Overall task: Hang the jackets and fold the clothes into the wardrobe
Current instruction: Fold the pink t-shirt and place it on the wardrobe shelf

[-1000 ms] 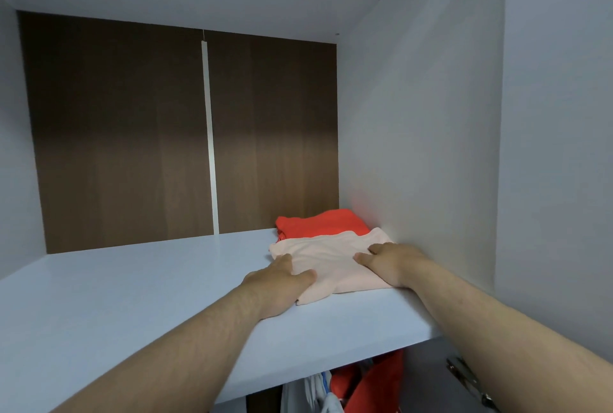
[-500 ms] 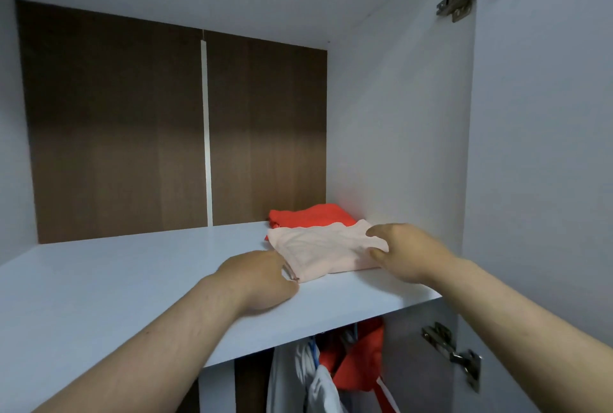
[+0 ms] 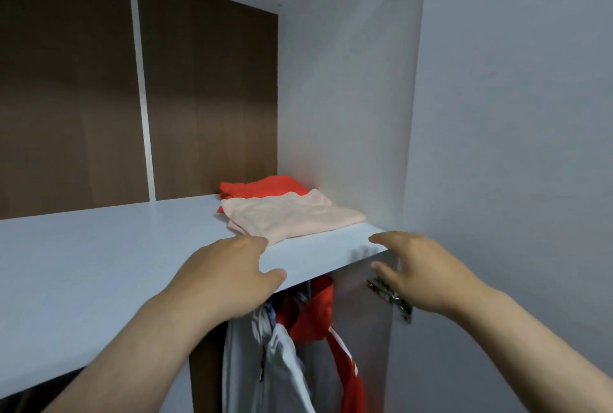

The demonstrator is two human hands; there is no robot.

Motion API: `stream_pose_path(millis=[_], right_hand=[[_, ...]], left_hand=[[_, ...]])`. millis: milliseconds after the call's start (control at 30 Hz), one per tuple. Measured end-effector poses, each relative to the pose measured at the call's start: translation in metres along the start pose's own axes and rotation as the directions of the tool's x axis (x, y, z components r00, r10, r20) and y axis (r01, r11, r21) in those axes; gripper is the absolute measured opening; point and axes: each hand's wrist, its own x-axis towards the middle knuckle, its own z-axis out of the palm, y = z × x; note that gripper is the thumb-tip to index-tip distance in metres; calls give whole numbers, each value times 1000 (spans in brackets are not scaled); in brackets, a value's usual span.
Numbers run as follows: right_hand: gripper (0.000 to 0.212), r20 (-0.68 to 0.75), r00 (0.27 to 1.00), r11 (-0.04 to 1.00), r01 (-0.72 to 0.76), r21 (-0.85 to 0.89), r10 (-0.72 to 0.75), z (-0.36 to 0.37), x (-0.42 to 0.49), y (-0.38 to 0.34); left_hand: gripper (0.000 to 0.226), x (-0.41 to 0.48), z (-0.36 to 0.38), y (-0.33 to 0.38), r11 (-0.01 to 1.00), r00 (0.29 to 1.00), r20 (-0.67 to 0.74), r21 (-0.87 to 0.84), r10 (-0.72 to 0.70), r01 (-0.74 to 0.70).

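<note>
- The person stands at the open wardrobe with both bare arms reaching toward the white upper shelf [image 3: 99, 263].
- A folded pale pink garment [image 3: 288, 216] lies flat on the shelf at its right end, close to the white side wall [image 3: 345, 97].
- Its back edge overlaps a folded red garment [image 3: 262, 185], which sits deeper in, near the brown back panel [image 3: 66, 97].
- The left hand [image 3: 229, 273] hovers over the front of the shelf with its fingers loose and nearly straight, holding nothing. Its fingertips are just beside the pink garment's near edge, and I cannot tell whether they touch it.
- The right hand [image 3: 418, 270] is held off the shelf's right front corner with its fingers spread, and it grips nothing.
- The two hands are well apart, one on each side of the pink garment's front.
- Below the shelf hang a grey jacket [image 3: 275, 363] and a red jacket [image 3: 318, 306] with white stripes, side by side.
- A metal hinge [image 3: 391, 296] shows just under the right hand, and the open door [image 3: 514, 147] fills the right side.
</note>
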Motion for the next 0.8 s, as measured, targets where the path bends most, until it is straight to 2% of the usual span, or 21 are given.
stream_pose_path(millis=[100, 267, 367, 500, 733, 800], right_hand=[[43, 10, 999, 999, -37, -11, 37, -8, -35, 14], [50, -4, 997, 996, -81, -25, 81, -23, -102, 46], [53, 6, 992, 991, -122, -49, 123, -32, -155, 67], [53, 50, 979, 977, -193, -92, 199, -45, -241, 89], [49, 49, 912, 912, -404, -76, 408, -82, -406, 124], [50, 51, 877, 877, -473, -87, 478, -95, -453, 132]], left_hand=[[46, -16, 6, 21, 999, 999, -38, -14, 35, -35], [46, -52, 23, 69, 987, 994, -61, -121, 94, -101], [47, -77, 33, 102, 972, 990, -19, -190, 139, -140], [64, -116, 56, 159, 959, 976, 73, -213, 206, -186], [77, -196, 90, 270, 902, 887, 213, -239, 410, -359], [73, -215, 95, 306, 871, 850, 229, -263, 474, -415]])
